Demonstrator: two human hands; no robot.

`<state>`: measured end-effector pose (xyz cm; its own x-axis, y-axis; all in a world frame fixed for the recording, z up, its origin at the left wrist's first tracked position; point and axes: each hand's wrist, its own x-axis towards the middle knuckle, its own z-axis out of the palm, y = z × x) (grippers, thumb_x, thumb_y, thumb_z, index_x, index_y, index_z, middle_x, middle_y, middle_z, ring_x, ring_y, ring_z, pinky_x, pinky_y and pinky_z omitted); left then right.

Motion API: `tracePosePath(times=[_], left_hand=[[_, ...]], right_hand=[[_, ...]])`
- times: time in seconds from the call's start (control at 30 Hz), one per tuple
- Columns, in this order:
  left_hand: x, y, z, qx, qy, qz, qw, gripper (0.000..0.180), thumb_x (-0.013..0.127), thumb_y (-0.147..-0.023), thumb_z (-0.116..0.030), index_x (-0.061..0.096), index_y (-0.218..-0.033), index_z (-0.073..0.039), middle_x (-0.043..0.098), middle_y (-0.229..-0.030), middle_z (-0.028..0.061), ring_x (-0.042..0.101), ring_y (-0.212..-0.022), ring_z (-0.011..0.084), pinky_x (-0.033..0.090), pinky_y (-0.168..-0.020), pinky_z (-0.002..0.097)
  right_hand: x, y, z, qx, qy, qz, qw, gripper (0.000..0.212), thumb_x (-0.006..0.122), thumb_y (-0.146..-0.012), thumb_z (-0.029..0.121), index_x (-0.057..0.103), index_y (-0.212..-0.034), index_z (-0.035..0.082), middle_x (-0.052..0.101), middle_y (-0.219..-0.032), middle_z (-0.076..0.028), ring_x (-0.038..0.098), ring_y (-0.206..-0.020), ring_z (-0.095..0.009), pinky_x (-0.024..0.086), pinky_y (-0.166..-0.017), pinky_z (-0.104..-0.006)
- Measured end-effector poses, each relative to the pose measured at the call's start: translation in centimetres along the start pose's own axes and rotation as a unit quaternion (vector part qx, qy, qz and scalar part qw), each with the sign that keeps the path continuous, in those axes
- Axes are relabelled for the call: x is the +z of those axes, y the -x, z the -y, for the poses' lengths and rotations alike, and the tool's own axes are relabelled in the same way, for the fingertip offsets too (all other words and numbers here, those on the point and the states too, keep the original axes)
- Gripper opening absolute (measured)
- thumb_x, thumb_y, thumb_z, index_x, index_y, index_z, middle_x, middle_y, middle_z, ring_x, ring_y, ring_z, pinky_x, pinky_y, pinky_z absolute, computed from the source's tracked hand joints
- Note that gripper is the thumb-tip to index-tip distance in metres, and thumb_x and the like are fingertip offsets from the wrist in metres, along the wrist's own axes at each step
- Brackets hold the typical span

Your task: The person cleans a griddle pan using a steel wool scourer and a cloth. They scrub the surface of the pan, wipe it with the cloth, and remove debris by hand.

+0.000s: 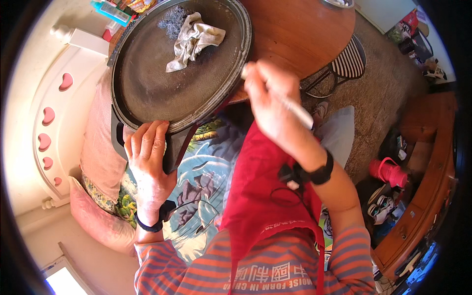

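The round dark pan sat at the left edge of the table, 1 crumpled cloth and 1 grey scouring pad toward its far rim. The left hand, mostly open with thumb apart, rested its fingertips on the near rim. The right hand, blurred, was curled round 1 slim pale stick beside the right rim.

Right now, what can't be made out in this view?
Head view:
Right hand: exact finger placement, motion-blurred.
White stick in it: kind unclear, blurred and partly covered by fingers.
Round dark pan: far rim, cut off by top edge.
Pan surface beneath crumpled cloth: covered.
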<state>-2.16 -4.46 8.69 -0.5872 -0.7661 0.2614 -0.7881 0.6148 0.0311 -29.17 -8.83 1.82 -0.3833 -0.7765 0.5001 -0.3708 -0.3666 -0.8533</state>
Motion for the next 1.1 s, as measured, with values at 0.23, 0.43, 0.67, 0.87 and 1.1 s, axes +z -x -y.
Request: tracePosePath(times=[0.23, 0.43, 0.67, 0.87, 1.1], left_hand=[[-0.1, -0.4, -0.1, 0.002, 0.001, 0.009, 1.000, 0.066, 0.073, -0.073, -0.002, 0.056, -0.136, 0.003, 0.060, -0.133, 0.0187, 0.053, -0.127, 0.0397, 0.036, -0.112, 0.0529], [-0.1, 0.2, 0.0, 0.000, -0.009, 0.007, 1.000, 0.065, 0.073, -0.073, -0.004, 0.056, -0.136, 0.003, 0.060, -0.134, 0.0180, 0.053, -0.127, 0.0397, 0.035, -0.113, 0.0540], [0.3, 0.4, 0.1, -0.003, -0.001, 0.005, 1.000, 0.064, 0.073, -0.074, -0.005, 0.057, -0.136, 0.002, 0.060, -0.133, 0.0173, 0.053, -0.127, 0.0392, 0.033, -0.115, 0.0560], [0.0, -0.1, -0.1, -0.004, 0.001, 0.010, 1.000, 0.068, 0.073, -0.071, -0.003, 0.056, -0.137, 0.001, 0.060, -0.133, 0.0170, 0.053, -0.126, 0.0388, 0.033, -0.115, 0.0562], [-0.1, 0.1, -0.3, -0.008, 0.001, 0.012, 1.000, 0.070, 0.072, -0.069, -0.002, 0.056, -0.137, 0.000, 0.059, -0.134, 0.0167, 0.053, -0.126, 0.0392, 0.034, -0.114, 0.0564]], right_hand=[[-0.1, -0.1, 0.2, 0.025, 0.001, 0.000, 1.000, 0.032, 0.065, -0.096, 0.008, 0.048, -0.069, 0.002, 0.047, -0.059, -0.020, 0.053, -0.051, -0.035, 0.041, -0.051, -0.0428], [0.9, 2.7, 1.3, 0.013, -0.009, 0.020, 1.000, 0.033, 0.065, -0.097, 0.010, 0.046, -0.071, 0.002, 0.046, -0.059, -0.018, 0.053, -0.050, -0.032, 0.039, -0.050, -0.0432], [0.9, 4.0, 2.1, -0.006, 0.002, 0.053, 0.999, 0.027, 0.064, -0.093, 0.002, 0.047, -0.073, 0.001, 0.052, -0.065, -0.018, 0.055, -0.054, -0.035, 0.041, -0.050, -0.0435], [0.6, 2.4, 1.5, 0.019, 0.015, 0.017, 1.000, 0.030, 0.064, -0.095, 0.003, 0.046, -0.071, 0.000, 0.054, -0.065, -0.018, 0.058, -0.055, -0.032, 0.042, -0.051, -0.0428], [0.6, 2.6, 1.4, 0.031, -0.002, 0.016, 0.999, 0.027, 0.064, -0.096, 0.004, 0.049, -0.074, -0.001, 0.052, -0.063, -0.018, 0.054, -0.051, -0.032, 0.043, -0.051, -0.0410]])
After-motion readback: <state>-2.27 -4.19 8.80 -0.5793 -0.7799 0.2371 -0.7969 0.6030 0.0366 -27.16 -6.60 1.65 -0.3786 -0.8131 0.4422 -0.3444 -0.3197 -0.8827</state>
